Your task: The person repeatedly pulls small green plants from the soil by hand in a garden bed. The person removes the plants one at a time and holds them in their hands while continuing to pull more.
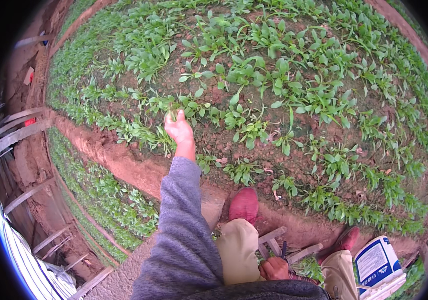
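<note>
My left hand (179, 129) reaches out over the bed, its fingers and thumb closed on a small green plant at the edge of a row of leafy green plants (154, 103). Whether that plant is rooted or loose cannot be told. Low in the view, between the knees, my right hand (275, 268) is curled around a thin dark object (283, 249), perhaps a tool handle; its lower part is hidden. Reddish soil (214, 140) shows between the leafy plants around the left hand.
Red shoes (244, 205) stand at the bed's raised soil edge (135, 168). A white and blue plastic bucket (377, 262) is at the lower right, by wooden bars (305, 253). Another planted bed (105, 195) lies at the left, with pale beams (18, 135) beyond it.
</note>
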Available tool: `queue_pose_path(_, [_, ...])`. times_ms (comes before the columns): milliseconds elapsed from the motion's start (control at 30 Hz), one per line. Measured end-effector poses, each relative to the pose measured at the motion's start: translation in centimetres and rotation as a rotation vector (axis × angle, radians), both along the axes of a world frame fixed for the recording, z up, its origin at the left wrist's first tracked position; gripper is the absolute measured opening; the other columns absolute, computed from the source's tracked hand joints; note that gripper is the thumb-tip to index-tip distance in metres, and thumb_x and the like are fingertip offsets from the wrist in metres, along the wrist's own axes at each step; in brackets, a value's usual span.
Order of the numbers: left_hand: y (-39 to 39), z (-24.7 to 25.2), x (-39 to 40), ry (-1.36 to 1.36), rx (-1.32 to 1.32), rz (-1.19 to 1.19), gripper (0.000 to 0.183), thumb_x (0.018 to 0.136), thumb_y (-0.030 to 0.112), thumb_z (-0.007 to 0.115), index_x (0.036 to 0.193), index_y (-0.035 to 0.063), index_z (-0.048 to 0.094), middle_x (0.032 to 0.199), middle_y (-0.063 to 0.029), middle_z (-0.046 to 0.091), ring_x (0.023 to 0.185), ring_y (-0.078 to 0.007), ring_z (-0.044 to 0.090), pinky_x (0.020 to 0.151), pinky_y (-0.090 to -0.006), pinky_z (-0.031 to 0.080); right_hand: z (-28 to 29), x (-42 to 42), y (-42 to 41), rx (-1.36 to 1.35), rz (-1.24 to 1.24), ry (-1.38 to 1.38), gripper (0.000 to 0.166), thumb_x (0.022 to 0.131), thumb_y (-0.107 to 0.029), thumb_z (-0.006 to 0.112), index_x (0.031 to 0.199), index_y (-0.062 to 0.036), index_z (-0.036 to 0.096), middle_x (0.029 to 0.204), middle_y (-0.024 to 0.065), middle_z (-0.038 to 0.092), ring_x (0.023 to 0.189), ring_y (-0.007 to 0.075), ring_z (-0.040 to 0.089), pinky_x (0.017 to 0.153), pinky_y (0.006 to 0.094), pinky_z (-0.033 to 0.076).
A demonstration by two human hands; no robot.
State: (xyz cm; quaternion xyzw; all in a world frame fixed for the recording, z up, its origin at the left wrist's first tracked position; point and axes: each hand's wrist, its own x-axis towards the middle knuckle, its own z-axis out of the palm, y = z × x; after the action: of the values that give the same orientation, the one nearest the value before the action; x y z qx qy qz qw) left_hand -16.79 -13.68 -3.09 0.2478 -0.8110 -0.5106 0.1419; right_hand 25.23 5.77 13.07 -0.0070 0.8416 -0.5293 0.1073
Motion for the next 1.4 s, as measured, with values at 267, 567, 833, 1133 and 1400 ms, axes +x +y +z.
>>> queue_pose_path(267, [-1.4, -6.4, 5.4, -0.167, 0.335, 0.045, 0.015, 0.076, -0.005, 0.049, 0.085, 0.0074, 0.053, 0.064, 0.0004, 0.053, 0.043, -0.0053, 0.039, 0.035, -0.0188, 0.028, 0.2, -0.1, 0.0, 0.0, 0.011, -0.005, 0.016, 0.053, -0.004, 0.063, 0.064, -0.004, 0.052, 0.055, 0.0063, 0.042, 0.046, 0.022, 0.047, 0.042, 0.0328, 0.038])
queue_pose_path(567, [2.8, -3.8, 3.6, -0.305, -0.177, -0.282, 0.024, 0.065, 0.002, 0.061, 0.088, -0.0035, 0.056, 0.084, -0.0123, 0.059, 0.076, -0.0195, 0.056, 0.071, -0.0287, 0.044, 0.1, -0.1, 0.1, -0.001, 0.028, -0.018, 0.014, 0.056, -0.006, 0.063, 0.064, -0.0037, 0.052, 0.056, 0.0068, 0.043, 0.047, 0.0224, 0.047, 0.043, 0.0334, 0.038])
queue_pose_path(833, [2.9, -6.4, 3.7, -0.289, -0.425, -0.196, 0.029, 0.063, 0.005, 0.066, 0.089, -0.0022, 0.056, 0.085, -0.0169, 0.058, 0.08, -0.0313, 0.057, 0.071, -0.0342, 0.044, 0.1, 0.0, 0.0, -0.006, 0.043, -0.036, 0.012, 0.06, -0.007, 0.061, 0.064, -0.0036, 0.051, 0.056, 0.0072, 0.041, 0.048, 0.0229, 0.046, 0.043, 0.0339, 0.037])
queue_pose_path(1133, [3.4, -4.9, 3.6, -0.349, -0.534, -0.215, 0.024, 0.065, 0.005, 0.065, 0.086, 0.0006, 0.055, 0.084, -0.0161, 0.056, 0.079, -0.0325, 0.055, 0.067, -0.0361, 0.043, 0.3, -0.1, 0.0, -0.014, 0.032, -0.034, 0.011, 0.06, -0.006, 0.061, 0.065, -0.0031, 0.052, 0.056, 0.0073, 0.042, 0.048, 0.0228, 0.046, 0.044, 0.0338, 0.037])
queue_pose_path(1400, [4.3, -3.2, 3.5, -0.4, -0.547, -0.168, 0.022, 0.067, 0.008, 0.064, 0.085, 0.0024, 0.052, 0.084, -0.0157, 0.057, 0.079, -0.0329, 0.054, 0.068, -0.0363, 0.042, 0.5, -0.2, 0.1, 0.008, 0.044, -0.051, 0.011, 0.06, -0.007, 0.061, 0.066, -0.0033, 0.053, 0.057, 0.0073, 0.043, 0.049, 0.0229, 0.047, 0.045, 0.0336, 0.038])
